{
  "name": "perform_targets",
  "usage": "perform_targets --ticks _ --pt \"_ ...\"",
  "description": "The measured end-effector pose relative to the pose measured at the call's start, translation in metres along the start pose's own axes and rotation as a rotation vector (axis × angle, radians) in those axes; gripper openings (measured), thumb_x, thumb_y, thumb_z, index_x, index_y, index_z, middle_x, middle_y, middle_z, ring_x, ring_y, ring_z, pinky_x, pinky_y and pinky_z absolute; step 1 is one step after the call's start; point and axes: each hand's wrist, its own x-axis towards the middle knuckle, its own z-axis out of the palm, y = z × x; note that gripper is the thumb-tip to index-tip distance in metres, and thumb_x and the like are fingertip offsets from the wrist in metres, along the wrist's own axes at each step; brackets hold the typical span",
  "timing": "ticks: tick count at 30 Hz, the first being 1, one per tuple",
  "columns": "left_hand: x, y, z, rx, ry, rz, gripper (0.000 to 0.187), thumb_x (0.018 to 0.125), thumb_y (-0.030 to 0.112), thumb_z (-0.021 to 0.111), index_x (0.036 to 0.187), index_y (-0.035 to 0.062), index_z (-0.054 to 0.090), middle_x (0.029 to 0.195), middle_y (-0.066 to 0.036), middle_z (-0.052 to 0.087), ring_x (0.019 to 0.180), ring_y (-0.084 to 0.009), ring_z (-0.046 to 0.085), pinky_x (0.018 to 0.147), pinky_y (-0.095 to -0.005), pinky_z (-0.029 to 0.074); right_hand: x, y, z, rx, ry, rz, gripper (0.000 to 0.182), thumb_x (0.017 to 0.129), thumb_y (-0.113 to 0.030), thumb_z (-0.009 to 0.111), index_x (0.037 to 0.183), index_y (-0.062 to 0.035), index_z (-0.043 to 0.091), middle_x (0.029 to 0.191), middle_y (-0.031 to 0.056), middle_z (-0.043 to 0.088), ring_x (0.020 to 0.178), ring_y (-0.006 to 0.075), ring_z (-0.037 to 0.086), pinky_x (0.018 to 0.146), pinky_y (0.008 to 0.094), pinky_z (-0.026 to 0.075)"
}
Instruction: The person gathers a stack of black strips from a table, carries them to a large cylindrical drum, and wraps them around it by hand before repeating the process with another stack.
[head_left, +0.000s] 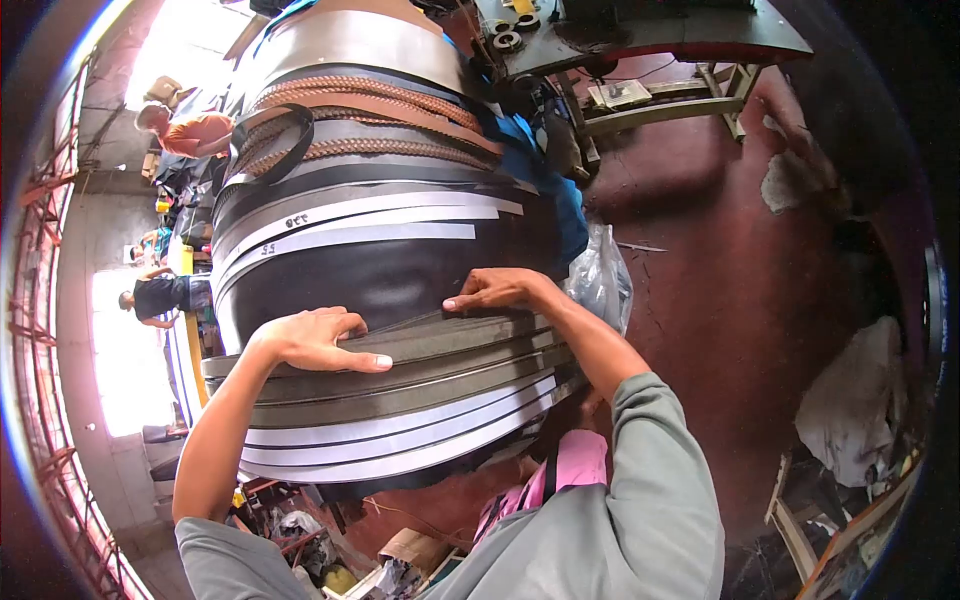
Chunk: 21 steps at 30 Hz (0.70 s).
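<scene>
At the far left, a person in an orange top (195, 135) and a person in a dark shirt (158, 297) are by the bright openings, well apart from the two working hands.

The left hand (315, 342) lies over the left part of the grey strips (450, 345), its grip released: the fingers bend over the far edge and the thumb points right along the top. The grey strips lie side by side across the near part of the spread of material, with white strips (400, 425) next to them on the side closest to the wearer. Beyond the hands is a smooth black sheet (380, 280); on its far part lie marked white strips (400, 215) with handwritten figures, and farther off, brown braided strips (370, 95) and a looped black strap (295, 165).

The right hand (490, 290) is at the far edge of the grey strips, fingers curled and thumb pointing left; whether its grip pinches the edge cannot be told.

Just beyond the right forearm is a clear plastic bag (604, 285). At the upper right stands a dark tabletop (720, 35), and a pale cloth (850, 400) lies at the far right.
</scene>
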Motion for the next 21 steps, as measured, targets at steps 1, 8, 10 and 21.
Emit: perform_targets --ticks 1,8,10,21 --pt "-0.002 0.000 0.001 -0.002 0.023 0.013 0.113 0.073 0.092 0.052 0.132 -0.0041 0.059 0.125 -0.023 0.061 0.119 -0.0368 0.060 0.103 -0.0432 0.047 0.000 0.001 -0.001 0.037 -0.002 0.001 0.069 0.092 -0.068 0.061 0.093 -0.0010 0.076 0.076 0.0012 0.066 0.075 0.0129 0.059 0.069 0.0357 0.049" --pt "-0.007 0.007 -0.002 -0.016 0.059 -0.003 0.109 0.073 0.090 0.055 0.129 -0.0036 0.061 0.126 -0.023 0.062 0.123 -0.0363 0.057 0.106 -0.0463 0.042 0.015 0.029 -0.026 -0.170 -0.222 -0.076 0.075 0.089 -0.073 0.061 0.112 -0.0033 0.076 0.097 0.0118 0.074 0.093 0.0225 0.069 0.083 0.0400 0.053" --pt "-0.006 0.008 -0.002 -0.025 0.066 0.011 0.107 0.074 0.089 0.056 0.127 -0.0041 0.062 0.125 -0.023 0.063 0.121 -0.0371 0.058 0.105 -0.0463 0.043 0.011 0.037 -0.022 -0.166 -0.185 -0.157 0.070 0.092 -0.070 0.060 0.111 -0.0042 0.076 0.100 0.0124 0.073 0.094 0.0227 0.068 0.085 0.0418 0.053" --pt "-0.004 0.002 0.003 -0.032 0.108 0.039 0.104 0.074 0.087 0.057 0.124 -0.0041 0.063 0.122 -0.022 0.063 0.119 -0.0366 0.059 0.104 -0.0459 0.043 0.007 0.047 -0.033 -0.181 -0.269 0.134 0.099 0.081 -0.086 0.054 0.136 -0.0036 0.064 0.135 0.0188 0.064 0.128 0.0367 0.058 0.109 0.0496 0.044"
